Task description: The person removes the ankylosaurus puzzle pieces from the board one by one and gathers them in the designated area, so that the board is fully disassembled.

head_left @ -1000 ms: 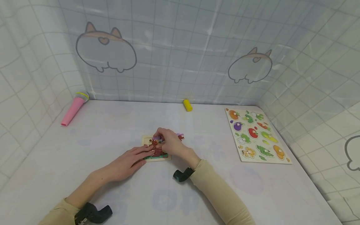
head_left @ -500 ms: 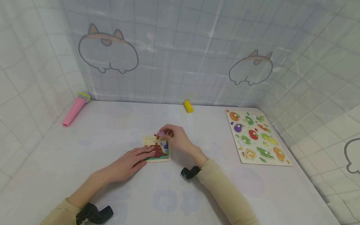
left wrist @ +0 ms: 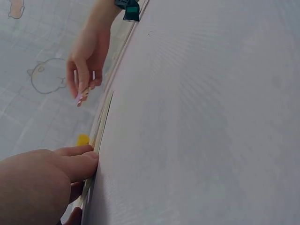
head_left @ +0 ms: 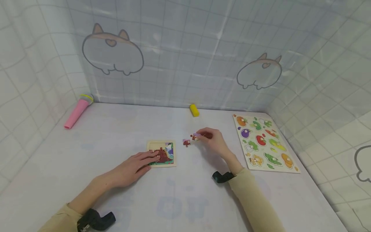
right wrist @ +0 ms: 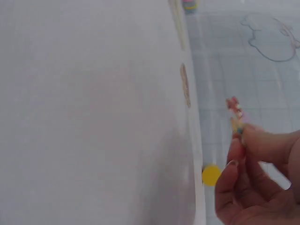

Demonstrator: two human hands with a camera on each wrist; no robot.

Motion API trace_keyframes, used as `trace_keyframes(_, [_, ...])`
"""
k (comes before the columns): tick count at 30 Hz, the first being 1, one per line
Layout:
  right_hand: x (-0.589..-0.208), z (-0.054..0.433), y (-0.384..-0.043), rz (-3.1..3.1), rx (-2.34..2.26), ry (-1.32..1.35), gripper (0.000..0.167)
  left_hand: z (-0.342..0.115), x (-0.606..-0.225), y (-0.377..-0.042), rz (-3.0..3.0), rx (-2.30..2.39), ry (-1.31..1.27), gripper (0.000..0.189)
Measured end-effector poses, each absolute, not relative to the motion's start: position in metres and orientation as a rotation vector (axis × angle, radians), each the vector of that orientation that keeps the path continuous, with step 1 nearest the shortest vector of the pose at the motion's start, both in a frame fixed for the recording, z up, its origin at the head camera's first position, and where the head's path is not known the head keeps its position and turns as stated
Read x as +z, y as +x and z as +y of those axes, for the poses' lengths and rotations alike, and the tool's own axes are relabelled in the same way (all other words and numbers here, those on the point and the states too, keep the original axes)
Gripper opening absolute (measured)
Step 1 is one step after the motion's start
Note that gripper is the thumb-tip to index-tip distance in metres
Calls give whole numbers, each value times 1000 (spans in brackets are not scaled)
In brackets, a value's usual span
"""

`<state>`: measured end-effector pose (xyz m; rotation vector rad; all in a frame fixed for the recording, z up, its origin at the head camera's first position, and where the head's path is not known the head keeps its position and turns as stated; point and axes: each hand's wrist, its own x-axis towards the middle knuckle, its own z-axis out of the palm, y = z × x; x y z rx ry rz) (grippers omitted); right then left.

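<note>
In the head view, a small wooden jigsaw puzzle tray lies mid-table, with red, green and blue picture pieces in its lower and right parts. Bare wood shows at its upper left. My left hand rests on the tray's left side, fingers stretched over the picture. To the right of the tray, my right hand pinches a puzzle piece of brown and purple between thumb and fingers. In the right wrist view that piece sticks out beyond the fingertips. A loose puzzle piece lies between tray and right hand.
A vegetable peg board lies at the right. At the back edge sits a yellow block; a pink toy microphone lies back left. Tiled-pattern sheets rise behind and at both sides of the table.
My right hand has lifted away from the tray and moved right, carrying the puzzle piece. The tray's upper-left wood and the loose piece are uncovered. My left hand stays in place.
</note>
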<state>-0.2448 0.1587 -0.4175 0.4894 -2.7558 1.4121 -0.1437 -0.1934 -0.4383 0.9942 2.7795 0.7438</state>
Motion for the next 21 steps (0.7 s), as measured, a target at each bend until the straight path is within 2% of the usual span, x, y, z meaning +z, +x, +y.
trace_keyframes(6, [-424,173,-247,-2797,1352,497,17,-191,-437,-141,2786,774,986,45])
trace_keyframes(21, [-437,161,-248,-2766,1082,518,11,-191,-438,-144,2797,761,1001,45])
